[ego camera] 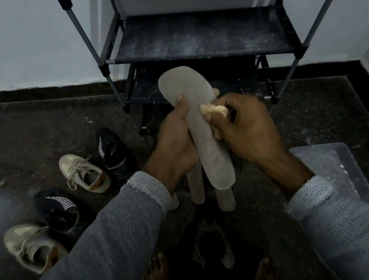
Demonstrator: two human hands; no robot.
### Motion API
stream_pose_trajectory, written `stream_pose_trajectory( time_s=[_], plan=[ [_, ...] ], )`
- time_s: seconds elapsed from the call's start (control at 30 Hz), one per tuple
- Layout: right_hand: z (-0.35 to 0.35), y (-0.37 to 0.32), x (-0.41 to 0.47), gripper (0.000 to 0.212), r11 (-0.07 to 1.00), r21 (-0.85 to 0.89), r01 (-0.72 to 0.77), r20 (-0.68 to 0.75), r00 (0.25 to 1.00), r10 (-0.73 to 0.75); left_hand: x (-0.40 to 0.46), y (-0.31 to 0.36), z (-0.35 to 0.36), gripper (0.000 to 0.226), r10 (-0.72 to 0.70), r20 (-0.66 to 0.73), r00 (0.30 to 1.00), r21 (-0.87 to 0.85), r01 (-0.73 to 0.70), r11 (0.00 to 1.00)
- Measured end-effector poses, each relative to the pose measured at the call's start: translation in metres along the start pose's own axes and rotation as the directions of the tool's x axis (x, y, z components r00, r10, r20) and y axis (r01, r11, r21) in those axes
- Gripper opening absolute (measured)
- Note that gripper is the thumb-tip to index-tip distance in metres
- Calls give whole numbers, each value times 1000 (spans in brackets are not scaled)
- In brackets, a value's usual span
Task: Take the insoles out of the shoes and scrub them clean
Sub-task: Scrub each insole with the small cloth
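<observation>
Home entryway corner, shoe rack [199, 34] against wall, sneakers [83, 173] on stone floor [23, 140]

**What the floor holds**

We see a dark speckled stone floor [34, 138] with four shoes on its left side: a black shoe [112, 154] nearest the rack, a beige shoe [84, 172] just beside it, a second black shoe [57, 210], and a second beige shoe [31, 248] nearest us. A metal shoe rack [199, 34] stands against the wall. Pale insoles [226, 199] lie on the floor in the middle, and a clear plastic lid [334, 172] lies to the right.
</observation>
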State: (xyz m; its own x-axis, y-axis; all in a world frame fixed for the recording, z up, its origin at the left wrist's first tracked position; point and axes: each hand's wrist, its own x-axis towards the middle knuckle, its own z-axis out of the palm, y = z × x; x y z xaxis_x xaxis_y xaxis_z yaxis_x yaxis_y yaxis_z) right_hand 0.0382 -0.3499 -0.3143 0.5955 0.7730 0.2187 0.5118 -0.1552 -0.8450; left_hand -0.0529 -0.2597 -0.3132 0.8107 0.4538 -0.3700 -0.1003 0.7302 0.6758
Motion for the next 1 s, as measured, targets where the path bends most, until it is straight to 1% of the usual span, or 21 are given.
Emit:
stream_pose_trajectory(
  time_s=[0.07,0.1,0.13,0.17,0.2,0.27,0.3,0.33,0.37,0.43,0.47,0.5,0.53,0.57,0.67,0.73,0.8,0.83,0.93,0.97,1.0],
  plan=[
    [3,-9,-3,6,999,18,45,205,978,-48,0,1,-3,62,17,-27,999,7,-17,1000],
    [4,-12,-4,4,997,29,69,280,957,-74,0,2,-4,60,28,-44,999,6,-28,1000],
    [5,-13,-3,5,997,29,77,304,949,-82,0,2,-6,59,32,-54,998,0,-32,999],
    [6,-12,-3,7,998,20,60,273,960,-63,-1,2,-5,60,26,-46,999,-7,-26,1000],
    [5,-10,-2,8,1000,14,20,196,980,-23,-2,2,-3,61,11,-29,1000,-15,-12,1000],
    [1,-4,1,11,999,8,-37,-3,999,37,-3,0,1,64,-19,3,1000,-40,19,999],
    [-2,0,2,14,999,7,-43,-66,997,44,-3,-1,2,64,-27,7,1000,-50,28,998],
    [-4,2,2,15,999,11,-44,-88,995,45,-3,-1,4,64,-31,9,999,-52,31,998],
    [-4,2,2,13,999,19,-37,-63,997,39,-3,-2,4,63,-28,4,1000,-47,28,999],
    [0,-5,-1,7,999,46,15,83,996,-19,-3,-1,3,61,-11,-14,1000,-18,11,1000],
    [3,-9,-2,8,997,59,47,165,985,-56,-3,0,3,59,-2,-33,999,-3,2,1000],
    [5,-11,-4,10,995,70,72,217,972,-86,-3,1,2,57,4,-52,999,7,-3,1000],
    [7,-13,-3,11,994,69,83,219,971,-97,-2,1,2,56,6,-68,998,13,-5,1000],
    [7,-11,-2,11,995,59,78,175,981,-87,-3,1,2,56,-2,-74,997,6,3,1000],
    [1,2,5,10,1000,6,24,-77,997,-24,-6,-1,4,54,-43,-81,996,-3,43,999],
    [-3,12,7,13,1000,-12,-25,-163,986,23,-6,-3,5,52,-47,-96,994,21,49,999],
    [-3,15,7,15,1000,-10,-25,-170,985,23,-6,-4,7,51,-45,-111,993,43,50,998],
    [-2,14,7,15,1000,1,-8,-149,989,8,-6,-3,7,51,-43,-117,992,42,48,998],
    [0,2,6,10,999,20,51,23,998,-51,-6,-2,6,50,-37,-133,990,45,43,998],
    [-1,0,6,9,998,10,68,54,996,-68,-7,-2,6,50,-39,-134,990,55,47,997],
    [-1,0,6,8,997,-6,72,36,997,-72,-8,-2,7,50,-44,-128,991,62,52,997]
  ],
)
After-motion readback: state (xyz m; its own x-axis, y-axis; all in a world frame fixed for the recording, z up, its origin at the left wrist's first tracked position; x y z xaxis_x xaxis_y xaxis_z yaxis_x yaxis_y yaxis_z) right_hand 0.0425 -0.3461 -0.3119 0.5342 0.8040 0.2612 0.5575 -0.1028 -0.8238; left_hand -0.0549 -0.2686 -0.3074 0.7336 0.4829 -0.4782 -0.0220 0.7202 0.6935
